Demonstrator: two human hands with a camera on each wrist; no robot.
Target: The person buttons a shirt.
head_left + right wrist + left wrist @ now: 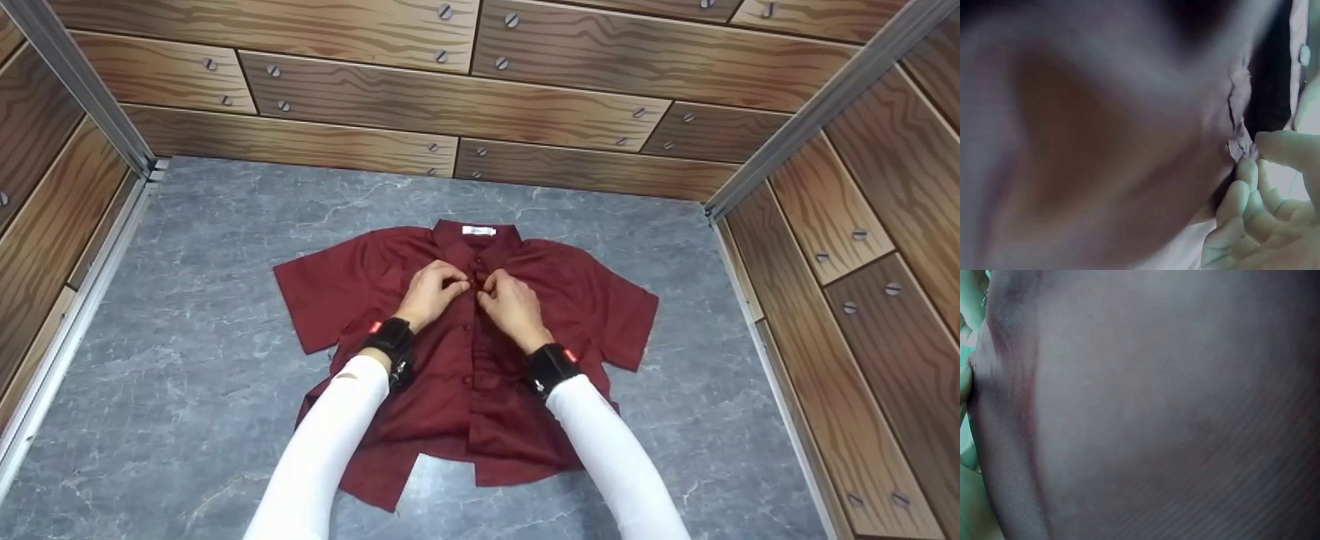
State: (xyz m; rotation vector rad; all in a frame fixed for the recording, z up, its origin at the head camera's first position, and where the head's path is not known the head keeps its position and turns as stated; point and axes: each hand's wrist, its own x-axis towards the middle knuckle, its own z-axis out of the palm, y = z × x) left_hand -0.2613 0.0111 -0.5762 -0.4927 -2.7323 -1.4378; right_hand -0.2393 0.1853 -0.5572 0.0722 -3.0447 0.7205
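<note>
A dark red short-sleeved shirt lies front up on the grey surface, collar away from me. At its front opening, just below the collar, my left hand pinches the left edge of the placket near a button. Close beside it my right hand grips the other edge; the fingertips of both hands nearly meet. In the right wrist view the right hand's thumb and fingers pinch a fold of cloth, and a pale-looking button shows above. Blurred cloth fills most of the left wrist view, with a fingertip at its left edge.
The grey marbled surface spreads around the shirt. Wood-patterned panels stand at the back and both sides, with metal rails at the corners. A white label sits inside the collar.
</note>
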